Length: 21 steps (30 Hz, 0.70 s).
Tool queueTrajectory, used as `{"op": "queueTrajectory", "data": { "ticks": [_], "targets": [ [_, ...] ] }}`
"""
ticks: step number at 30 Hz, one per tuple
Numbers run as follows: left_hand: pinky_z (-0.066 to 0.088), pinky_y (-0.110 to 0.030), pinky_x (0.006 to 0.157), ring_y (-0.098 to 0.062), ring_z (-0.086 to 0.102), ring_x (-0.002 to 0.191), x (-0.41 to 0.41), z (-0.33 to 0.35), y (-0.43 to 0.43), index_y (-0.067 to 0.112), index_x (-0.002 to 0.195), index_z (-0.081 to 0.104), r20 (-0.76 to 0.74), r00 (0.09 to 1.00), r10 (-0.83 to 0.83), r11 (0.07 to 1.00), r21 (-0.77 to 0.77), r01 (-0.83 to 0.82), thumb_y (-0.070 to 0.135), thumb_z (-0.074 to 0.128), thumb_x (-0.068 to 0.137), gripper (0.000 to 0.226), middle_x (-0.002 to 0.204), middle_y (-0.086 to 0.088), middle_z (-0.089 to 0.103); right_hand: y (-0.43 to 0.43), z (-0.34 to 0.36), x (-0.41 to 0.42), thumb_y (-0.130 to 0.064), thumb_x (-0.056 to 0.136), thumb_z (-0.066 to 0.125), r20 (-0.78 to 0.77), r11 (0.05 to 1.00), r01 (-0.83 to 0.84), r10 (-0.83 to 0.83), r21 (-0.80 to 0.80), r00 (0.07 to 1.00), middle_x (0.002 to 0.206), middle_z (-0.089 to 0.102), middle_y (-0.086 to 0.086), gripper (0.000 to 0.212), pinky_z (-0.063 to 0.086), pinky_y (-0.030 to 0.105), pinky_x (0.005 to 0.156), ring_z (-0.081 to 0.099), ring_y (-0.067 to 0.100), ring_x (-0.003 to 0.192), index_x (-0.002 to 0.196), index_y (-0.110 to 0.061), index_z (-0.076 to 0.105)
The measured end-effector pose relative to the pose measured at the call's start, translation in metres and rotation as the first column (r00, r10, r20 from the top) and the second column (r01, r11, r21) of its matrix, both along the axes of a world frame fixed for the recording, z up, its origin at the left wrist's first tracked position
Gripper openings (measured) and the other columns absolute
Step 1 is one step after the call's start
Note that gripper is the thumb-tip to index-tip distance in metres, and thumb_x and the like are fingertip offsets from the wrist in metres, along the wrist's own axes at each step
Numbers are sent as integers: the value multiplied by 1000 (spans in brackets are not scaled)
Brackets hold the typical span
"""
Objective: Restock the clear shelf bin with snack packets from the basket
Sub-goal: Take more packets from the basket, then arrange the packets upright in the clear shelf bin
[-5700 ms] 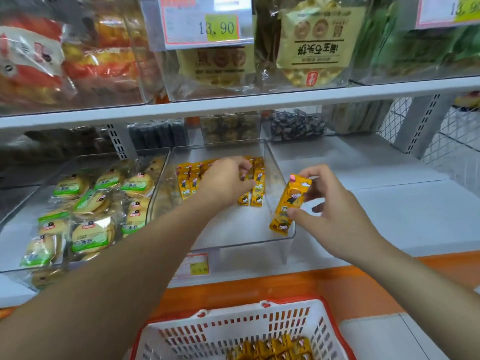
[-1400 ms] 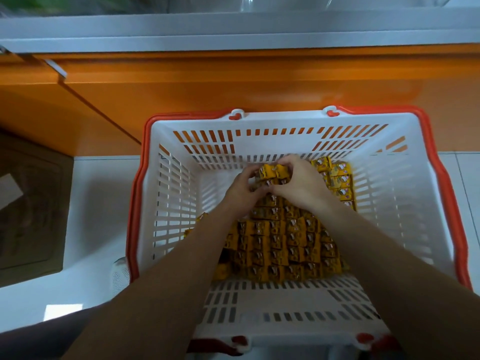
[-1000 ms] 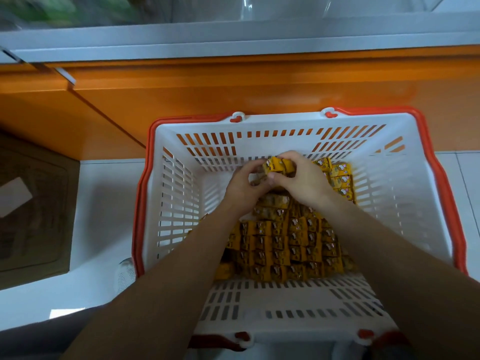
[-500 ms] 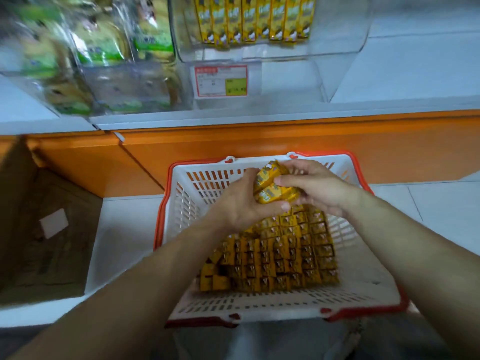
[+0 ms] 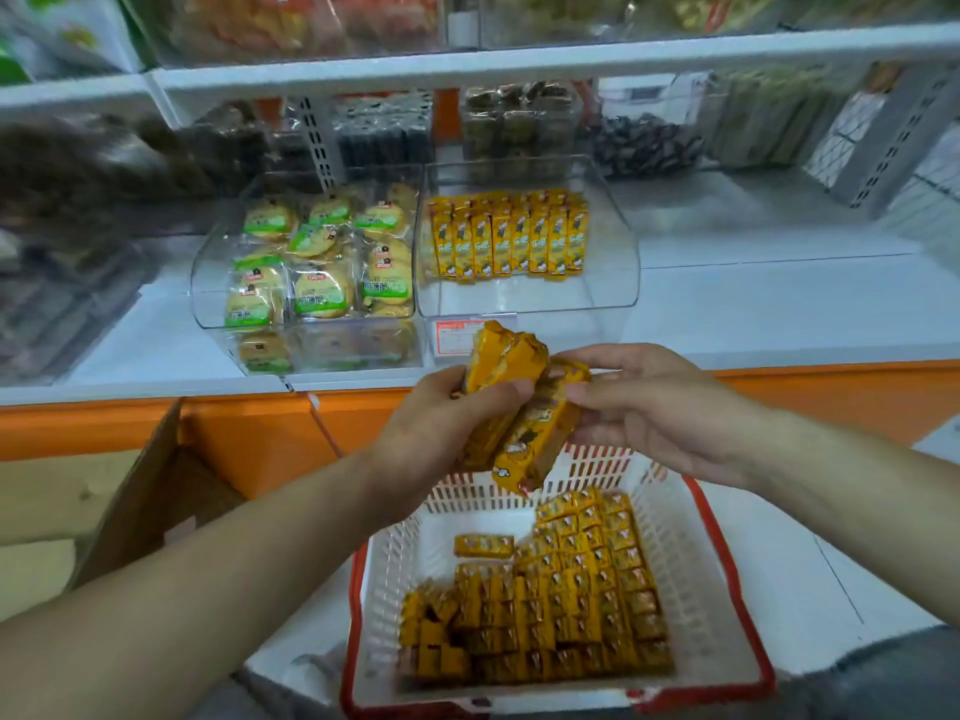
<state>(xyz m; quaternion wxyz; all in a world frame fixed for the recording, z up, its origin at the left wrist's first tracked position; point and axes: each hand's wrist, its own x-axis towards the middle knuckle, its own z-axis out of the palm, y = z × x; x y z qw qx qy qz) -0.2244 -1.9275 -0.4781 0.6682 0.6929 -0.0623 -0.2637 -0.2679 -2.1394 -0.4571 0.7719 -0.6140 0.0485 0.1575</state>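
Both hands grasp a bunch of yellow packets (image 5: 522,407) above the basket (image 5: 727,579): the left hand (image 5: 441,433) wraps them, the right hand (image 5: 654,407) pinches their side. The bin (image 5: 613,236) on the shelf (image 5: 779,304) holds a row.

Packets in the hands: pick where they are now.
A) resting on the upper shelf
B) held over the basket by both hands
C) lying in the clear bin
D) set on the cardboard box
B: the left hand and right hand both grip the packets above the basket, short of the bin.
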Motion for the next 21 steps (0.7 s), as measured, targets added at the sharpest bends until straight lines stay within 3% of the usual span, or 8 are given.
{"op": "queueTrajectory", "data": {
  "ticks": [4, 7, 9, 12, 15, 19, 21],
  "targets": [
    [61, -36, 72, -33, 76, 94, 0, 12, 11, 12, 117, 70, -25, 999, 38, 998, -44, -39, 41, 77, 76, 51, 108, -15, 78, -2, 7, 1, 4, 92, 54, 19, 999, -2, 1, 37, 1000, 106, 72, 20, 37, 59, 36, 69, 71, 31, 84, 121, -13, 68],
    [64, -39, 76, -33, 76, 91, 6, 13, 20, 9, 114, 71, -34, 994, 100, 992, -78, -103, 39, 84, 72, 53, 109, -21, 76, -2, 8, 6, 7, 91, 49, 63, 998, 29, -33, 61, 997, 112, 71, 25, 35, 61, 38, 71, 71, 38, 92, 110, -13, 72],
    [65, -40, 78, -31, 76, 87, 9, 13, 24, 7, 111, 71, -40, 987, 155, 984, -85, -158, 42, 76, 70, 55, 109, -23, 75, -4, 7, 9, 7, 84, 56, 70, 992, 85, -92, 96, 993, 107, 70, 28, 29, 61, 37, 72, 71, 39, 90, 100, -12, 72],
    [64, -36, 68, -31, 77, 82, 13, 11, 30, 4, 111, 71, -61, 974, 220, 970, -93, -225, 39, 74, 81, 46, 107, -24, 75, -7, 3, 14, 3, 68, 68, 56, 972, 175, -186, 157, 981, 86, 71, 19, 26, 61, 34, 71, 73, 29, 77, 91, -9, 63],
    [61, -32, 64, -31, 77, 82, 15, 11, 31, 1, 116, 69, -104, 960, 260, 954, -128, -272, 39, 72, 86, 49, 108, -25, 74, -2, -1, 17, 2, 63, 72, 42, 943, 260, -274, 207, 961, 86, 71, 19, 25, 61, 34, 71, 74, 28, 82, 79, -10, 56],
    [64, -46, 81, -33, 76, 88, 12, 11, 18, 3, 118, 69, -95, 957, 273, 949, -138, -285, 45, 77, 69, 66, 105, -21, 76, 22, -7, 16, -2, 57, 79, 65, 967, 219, -228, 129, 971, 99, 73, 22, 26, 60, 34, 69, 73, 29, 84, 69, -15, 60],
    [62, -51, 88, -37, 76, 95, 14, 11, 15, 5, 117, 70, -90, 952, 292, 943, -139, -302, 45, 76, 74, 60, 106, -21, 77, 33, -8, 15, 3, 63, 78, 82, 985, 165, -168, 42, 982, 100, 75, 17, 33, 52, 29, 59, 71, 27, 78, 86, -15, 64]
  ]
}}
